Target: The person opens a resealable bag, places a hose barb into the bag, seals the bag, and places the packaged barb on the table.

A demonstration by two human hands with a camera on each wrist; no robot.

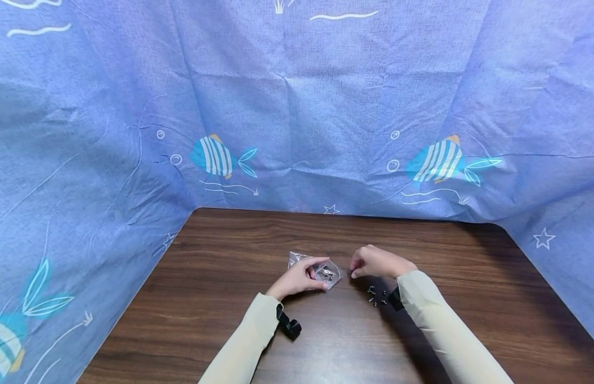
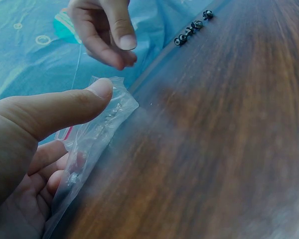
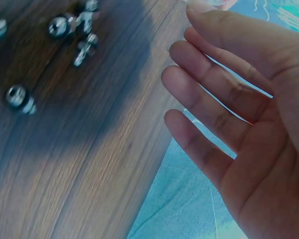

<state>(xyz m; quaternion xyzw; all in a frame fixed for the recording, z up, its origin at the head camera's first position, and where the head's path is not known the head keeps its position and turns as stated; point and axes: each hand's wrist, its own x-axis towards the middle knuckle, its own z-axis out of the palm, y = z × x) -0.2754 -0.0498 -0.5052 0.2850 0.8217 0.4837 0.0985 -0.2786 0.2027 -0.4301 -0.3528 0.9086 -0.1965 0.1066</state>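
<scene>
My left hand (image 1: 297, 277) grips a clear plastic zip bag (image 1: 333, 278), thumb on one face and fingers behind. Small shiny metal pieces show through the plastic in the left wrist view, where a red strip (image 2: 68, 133) also shows. Just right of the bag's end is my right hand (image 1: 378, 262), its fingers loosely bent. In the left wrist view it hangs apart from the bag, and I see nothing between its fingers. Several small screw-like metal pieces (image 3: 20, 98) with dark, round heads lie on the table below the right hand.
The brown wood-grain table (image 1: 220, 320) is bordered by blue cloth (image 1: 335, 106) with printed fish, at the back and sides. A black strap with a camera-like piece (image 1: 291, 328) hangs at the left wrist. Another dark strap (image 1: 395, 300) is at the right wrist.
</scene>
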